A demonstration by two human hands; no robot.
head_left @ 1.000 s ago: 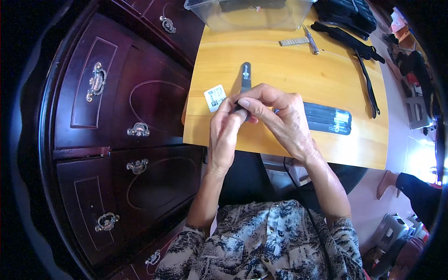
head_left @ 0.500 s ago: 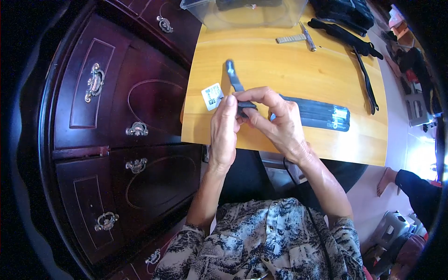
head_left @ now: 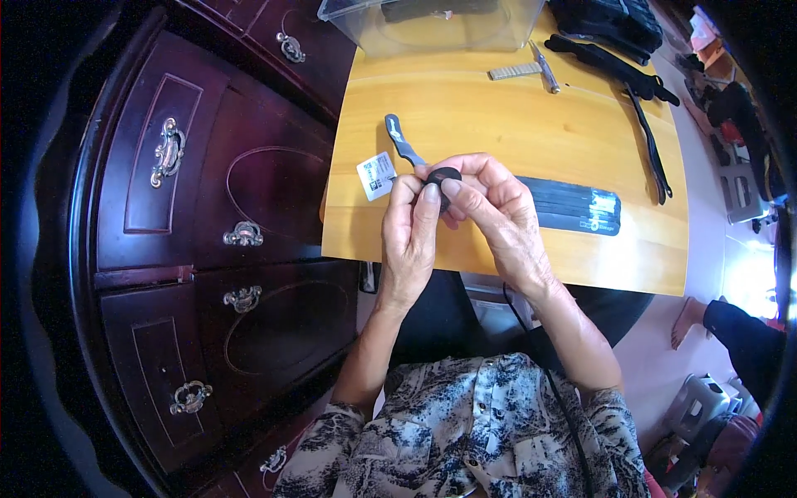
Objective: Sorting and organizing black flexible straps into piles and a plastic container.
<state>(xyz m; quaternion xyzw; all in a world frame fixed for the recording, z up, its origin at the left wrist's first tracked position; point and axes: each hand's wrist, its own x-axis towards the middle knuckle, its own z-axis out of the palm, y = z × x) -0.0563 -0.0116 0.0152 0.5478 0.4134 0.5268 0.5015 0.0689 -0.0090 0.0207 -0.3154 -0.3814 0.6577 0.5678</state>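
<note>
My left hand [head_left: 413, 228] and my right hand [head_left: 490, 207] meet over the near edge of a light wooden table [head_left: 515, 108]. Between their fingertips they pinch a small round black watch body [head_left: 442, 177]. A grey strap [head_left: 401, 139] runs from it up and to the left over the table. A small white tag [head_left: 376, 175] lies on the table just left of my left fingers. A flat black packet [head_left: 577, 205] lies right of my right hand.
A clear plastic box [head_left: 432, 21] stands at the table's far edge. A metal band piece [head_left: 515, 71], a thin tool [head_left: 545, 68] and black straps [head_left: 639, 91] lie at the back right. A dark wooden cabinet with brass handles [head_left: 207, 216] stands to the left.
The strap has swung from pointing straight away to leaning left. My fingers have closed further around the round black body, which now shows at my fingertips.
</note>
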